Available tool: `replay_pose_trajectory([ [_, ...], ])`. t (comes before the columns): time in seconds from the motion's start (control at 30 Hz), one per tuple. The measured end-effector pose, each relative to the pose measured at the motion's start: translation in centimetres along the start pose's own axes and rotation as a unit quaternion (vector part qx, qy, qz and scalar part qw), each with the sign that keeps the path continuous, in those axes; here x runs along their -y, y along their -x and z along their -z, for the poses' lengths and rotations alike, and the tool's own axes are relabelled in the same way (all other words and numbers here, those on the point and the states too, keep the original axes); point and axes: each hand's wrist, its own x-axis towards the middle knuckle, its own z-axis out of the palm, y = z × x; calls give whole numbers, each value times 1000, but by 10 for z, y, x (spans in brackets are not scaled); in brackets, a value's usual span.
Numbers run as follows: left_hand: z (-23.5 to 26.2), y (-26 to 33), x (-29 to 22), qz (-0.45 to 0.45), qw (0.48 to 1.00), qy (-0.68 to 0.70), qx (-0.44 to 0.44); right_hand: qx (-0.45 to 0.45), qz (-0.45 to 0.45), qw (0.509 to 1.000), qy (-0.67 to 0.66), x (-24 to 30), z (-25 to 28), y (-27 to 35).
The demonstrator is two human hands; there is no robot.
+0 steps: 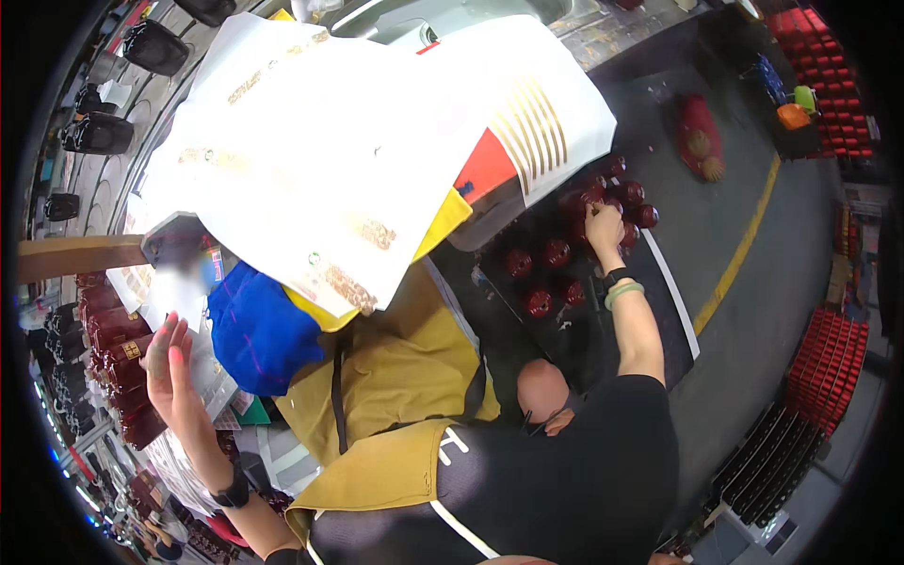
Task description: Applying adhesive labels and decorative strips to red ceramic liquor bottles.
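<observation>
My right hand (605,229) reaches out to a cluster of glossy dark red round containers (634,194) on a dark surface. Its fingers are bent around one of them, a dark red container (581,200) at the cluster's near left side. Several more like it, such as a dark red container (556,252), stand apart just to the left. My left hand (169,367) is raised at the left with its fingers stretched out and holds nothing. Beside it are a bunched blue cloth (264,330) and large white sheets with gold print (311,160).
Dark red glossy bottles (118,363) stand in rows at the far left. Yellow-edged material (443,226) lies under the sheets. Red crates (829,367) and black trays (772,461) are stacked at the right, past a yellow floor line (744,250). A red sack (695,127) lies on the floor.
</observation>
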Motion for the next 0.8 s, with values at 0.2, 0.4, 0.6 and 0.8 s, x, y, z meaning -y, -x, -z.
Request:
replay_pose_trajectory([
  [0.2, 5, 21, 8, 31, 994, -35, -101, 32, -49, 998, 13, -11, -101, -36],
  [0.4, 0, 32, 8, 47, 986, -43, -154, 119, -100, 987, 48, -18, -152, -39],
  [0.6, 3, 30, 16, 32, 990, -35, -136, 148, -112, 982, -29, -28, -129, -35],
  [0.8, 6, 19, 17, 33, 985, 10, -171, -324, 64, 901, -281, 8, 80, -119],
])
